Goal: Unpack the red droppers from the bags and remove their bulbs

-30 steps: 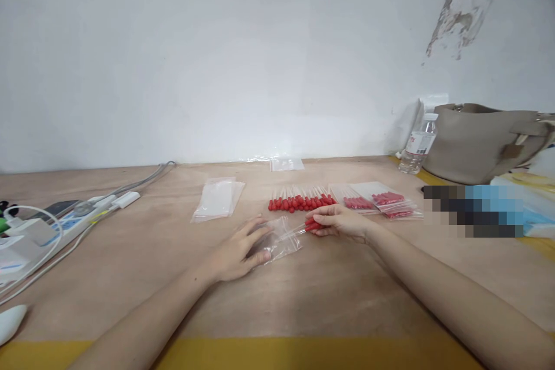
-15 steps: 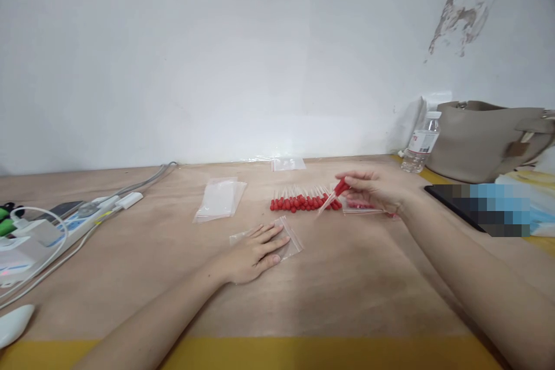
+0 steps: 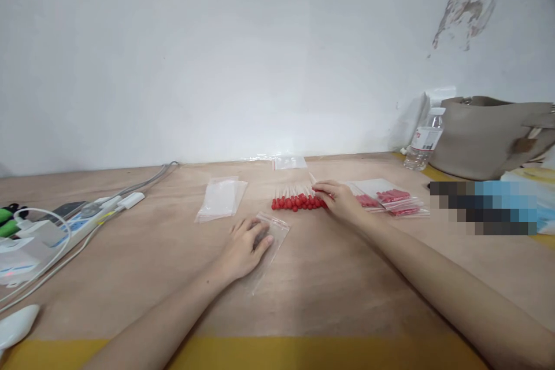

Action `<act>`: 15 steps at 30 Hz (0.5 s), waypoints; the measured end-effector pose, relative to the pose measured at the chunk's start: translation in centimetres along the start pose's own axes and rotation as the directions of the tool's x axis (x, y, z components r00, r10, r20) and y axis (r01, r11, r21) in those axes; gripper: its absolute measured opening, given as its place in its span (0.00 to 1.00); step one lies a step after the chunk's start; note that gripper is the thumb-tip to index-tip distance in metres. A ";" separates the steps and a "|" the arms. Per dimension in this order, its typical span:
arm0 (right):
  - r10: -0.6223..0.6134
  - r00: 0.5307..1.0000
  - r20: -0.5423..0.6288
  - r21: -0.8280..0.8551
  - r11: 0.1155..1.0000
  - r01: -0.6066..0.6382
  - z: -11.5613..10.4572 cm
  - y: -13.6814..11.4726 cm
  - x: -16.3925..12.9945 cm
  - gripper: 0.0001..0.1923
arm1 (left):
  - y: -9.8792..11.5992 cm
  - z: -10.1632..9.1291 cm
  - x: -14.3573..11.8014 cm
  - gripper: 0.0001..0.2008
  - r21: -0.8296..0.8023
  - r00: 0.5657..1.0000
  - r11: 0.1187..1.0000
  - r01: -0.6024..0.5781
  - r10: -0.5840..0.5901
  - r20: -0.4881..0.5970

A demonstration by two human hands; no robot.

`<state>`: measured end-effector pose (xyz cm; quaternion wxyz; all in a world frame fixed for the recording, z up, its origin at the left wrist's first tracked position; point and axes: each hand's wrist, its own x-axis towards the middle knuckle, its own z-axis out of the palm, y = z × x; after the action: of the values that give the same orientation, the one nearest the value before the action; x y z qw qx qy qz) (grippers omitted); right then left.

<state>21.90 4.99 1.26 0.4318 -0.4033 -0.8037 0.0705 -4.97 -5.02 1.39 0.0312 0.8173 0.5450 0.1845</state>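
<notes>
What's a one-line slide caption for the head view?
Left hand rests on a clear zip bag while right hand reaches the row of red-tipped sticks on the wooden table.

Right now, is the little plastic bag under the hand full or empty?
Empty, as far as it shows: the little plastic bag lies flat and clear under the left hand, with no red inside.
</notes>
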 end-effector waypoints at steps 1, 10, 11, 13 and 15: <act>-0.006 1.000 0.027 -0.019 1.000 0.007 0.2 0.1 -0.1 0.12 | -0.3 0.0 0.1 0.18 -0.014 1.000 1.000 0.020 -0.020 -0.022; -0.007 0.995 0.097 -0.138 0.990 0.020 -0.3 -0.1 -0.6 0.16 | -2.0 -0.5 0.7 0.13 -0.084 0.985 0.983 0.163 -0.167 -0.035; -0.003 0.994 0.106 -0.159 0.987 0.020 -0.4 -0.3 -0.6 0.16 | -2.2 -0.5 0.8 0.12 -0.086 0.984 0.981 0.173 -0.176 -0.035; 0.006 0.993 0.118 -0.221 0.975 0.021 -0.6 -0.6 -0.5 0.16 | -2.4 -0.6 0.9 0.10 -0.113 0.981 0.976 0.185 -0.190 -0.028; 0.037 0.996 0.086 -0.297 0.955 -0.010 -1.2 -0.7 -0.3 0.15 | -2.6 -0.7 1.0 0.09 -0.167 0.977 0.964 0.207 -0.211 -0.006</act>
<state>22.47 4.08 2.10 0.3290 -0.4691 -0.8191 -0.0274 -7.11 -3.19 1.63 0.1116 0.7475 0.6113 0.2346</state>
